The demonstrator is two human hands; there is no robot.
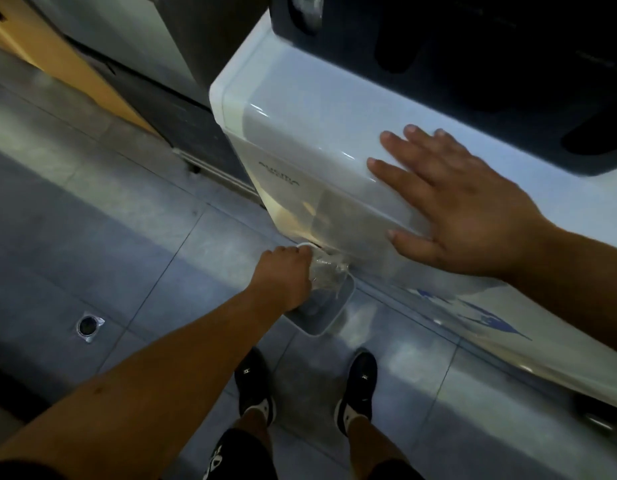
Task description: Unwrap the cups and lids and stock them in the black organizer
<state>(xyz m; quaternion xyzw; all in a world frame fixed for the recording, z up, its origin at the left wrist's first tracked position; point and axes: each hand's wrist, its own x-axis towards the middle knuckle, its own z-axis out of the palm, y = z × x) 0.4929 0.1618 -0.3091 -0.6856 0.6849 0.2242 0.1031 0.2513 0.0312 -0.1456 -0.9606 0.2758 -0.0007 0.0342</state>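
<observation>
My left hand (282,275) is low, in front of the white appliance (300,109), with its fingers closed on a crumpled clear plastic wrap (329,271). The wrap hangs over the opening of a small grey bin (334,317) on the floor. My right hand (456,206) lies flat with spread fingers on the appliance's upper front edge and holds nothing. The black organizer (473,64) stands on top of the appliance at the upper right. Its dark slots are too dim to show their contents, apart from something clear (308,10) at its left end.
A grey tiled floor with a round drain (88,325) lies to the left. My feet in black shoes (255,386) stand just before the bin. A dark cabinet (182,109) and a yellow panel (68,67) stand at the back left.
</observation>
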